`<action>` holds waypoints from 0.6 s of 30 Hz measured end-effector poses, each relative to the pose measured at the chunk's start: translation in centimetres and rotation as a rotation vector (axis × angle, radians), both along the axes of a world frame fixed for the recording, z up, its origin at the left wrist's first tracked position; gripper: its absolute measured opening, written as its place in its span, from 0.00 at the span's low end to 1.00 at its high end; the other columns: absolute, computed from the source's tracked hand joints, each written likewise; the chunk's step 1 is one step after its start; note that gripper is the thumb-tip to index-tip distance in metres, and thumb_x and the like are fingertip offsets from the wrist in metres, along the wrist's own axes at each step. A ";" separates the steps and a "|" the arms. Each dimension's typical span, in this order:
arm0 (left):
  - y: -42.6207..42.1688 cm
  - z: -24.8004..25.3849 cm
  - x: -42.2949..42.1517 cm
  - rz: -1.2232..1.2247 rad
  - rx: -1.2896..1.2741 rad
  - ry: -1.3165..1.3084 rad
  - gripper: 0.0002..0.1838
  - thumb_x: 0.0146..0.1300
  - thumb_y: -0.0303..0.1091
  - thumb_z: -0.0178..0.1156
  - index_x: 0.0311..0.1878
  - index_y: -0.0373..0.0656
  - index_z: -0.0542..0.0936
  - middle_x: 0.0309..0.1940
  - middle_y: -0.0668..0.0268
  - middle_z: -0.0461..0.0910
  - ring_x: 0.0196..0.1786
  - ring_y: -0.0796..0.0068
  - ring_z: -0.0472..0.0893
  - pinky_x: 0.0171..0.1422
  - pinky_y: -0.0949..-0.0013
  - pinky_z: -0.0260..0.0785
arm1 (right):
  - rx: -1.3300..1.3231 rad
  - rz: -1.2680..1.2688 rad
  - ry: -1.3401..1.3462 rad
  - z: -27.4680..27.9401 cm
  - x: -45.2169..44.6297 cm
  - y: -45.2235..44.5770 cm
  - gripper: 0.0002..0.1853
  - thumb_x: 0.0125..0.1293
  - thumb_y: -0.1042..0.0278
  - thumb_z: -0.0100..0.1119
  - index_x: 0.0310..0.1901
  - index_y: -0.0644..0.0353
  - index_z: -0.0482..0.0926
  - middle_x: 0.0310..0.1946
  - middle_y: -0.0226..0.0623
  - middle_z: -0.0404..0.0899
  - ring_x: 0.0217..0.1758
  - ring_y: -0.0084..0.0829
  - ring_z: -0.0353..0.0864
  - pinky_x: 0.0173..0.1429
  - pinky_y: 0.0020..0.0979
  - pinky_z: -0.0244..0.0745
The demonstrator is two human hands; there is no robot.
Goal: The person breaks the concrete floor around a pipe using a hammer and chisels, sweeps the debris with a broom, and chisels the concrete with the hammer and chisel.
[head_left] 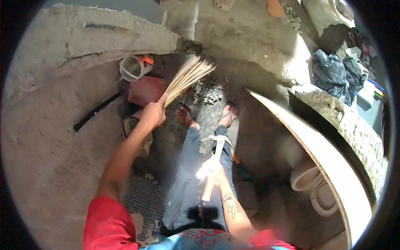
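Note:
My left hand is closed around the bound end of a stick broom, whose pale bristles fan out up and to the right. Just below the bristle tips lies a heap of grey rubble on the floor, in front of my sandalled feet. In strong sunlight, my right hand grips the wooden handle of a hammer. Its head points away from me, above my leg, and its shape looks narrow and slightly curved. Glare washes out some of the fingers.
A white bucket and a red flat-sided object sit left of the broom, near a black hose-like strip. A long board stands at right, beside a toilet. Black plastic bags rest on the ledge.

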State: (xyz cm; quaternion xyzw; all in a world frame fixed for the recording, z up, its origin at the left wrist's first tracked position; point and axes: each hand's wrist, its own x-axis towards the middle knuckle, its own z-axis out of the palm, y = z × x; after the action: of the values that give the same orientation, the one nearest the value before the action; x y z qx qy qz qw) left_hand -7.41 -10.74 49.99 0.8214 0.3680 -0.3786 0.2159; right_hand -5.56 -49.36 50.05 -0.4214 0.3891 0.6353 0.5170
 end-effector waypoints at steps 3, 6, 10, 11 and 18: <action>1.1 -0.2 2.1 0.133 0.097 -0.289 0.38 0.60 0.30 0.56 0.75 0.51 0.57 0.35 0.36 0.80 0.41 0.35 0.80 0.47 0.43 0.72 | -0.010 -0.017 0.011 -0.2 -0.8 0.4 0.10 0.60 0.77 0.65 0.41 0.63 0.74 0.27 0.34 0.78 0.21 0.22 0.75 0.22 0.22 0.71; 3.6 -4.2 7.7 0.401 0.135 -0.362 0.32 0.62 0.38 0.54 0.70 0.45 0.61 0.37 0.35 0.80 0.44 0.34 0.79 0.51 0.43 0.71 | -0.025 -0.024 -0.022 0.0 -0.7 0.3 0.10 0.60 0.77 0.65 0.41 0.63 0.74 0.27 0.34 0.78 0.21 0.22 0.75 0.22 0.22 0.70; 2.9 -14.6 13.1 0.881 -0.215 -0.420 0.19 0.62 0.40 0.50 0.43 0.32 0.80 0.41 0.42 0.82 0.46 0.48 0.84 0.48 0.53 0.76 | -0.048 0.009 -0.006 0.3 -0.6 0.6 0.09 0.60 0.77 0.65 0.41 0.63 0.75 0.28 0.33 0.78 0.21 0.22 0.75 0.22 0.22 0.70; 0.6 -15.1 13.6 0.756 -0.117 -0.421 0.19 0.62 0.38 0.49 0.43 0.31 0.80 0.40 0.42 0.82 0.45 0.47 0.84 0.47 0.53 0.76 | -0.065 0.038 -0.007 0.3 -0.4 0.8 0.09 0.60 0.77 0.65 0.40 0.63 0.75 0.28 0.33 0.78 0.22 0.22 0.75 0.23 0.22 0.70; -12.7 -4.6 5.8 0.310 -0.024 -0.321 0.13 0.65 0.35 0.50 0.40 0.36 0.80 0.36 0.43 0.81 0.36 0.44 0.82 0.43 0.48 0.74 | -0.010 0.023 0.016 -0.5 -0.6 -0.1 0.10 0.60 0.77 0.64 0.41 0.64 0.75 0.29 0.35 0.78 0.23 0.22 0.76 0.23 0.23 0.72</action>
State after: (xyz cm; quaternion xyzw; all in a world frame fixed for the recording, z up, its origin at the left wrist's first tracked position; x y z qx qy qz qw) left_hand -1.63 -23.48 45.37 0.8021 0.4462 -0.2096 0.3371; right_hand -6.15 -49.43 49.52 -0.4232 0.3916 0.6427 0.5045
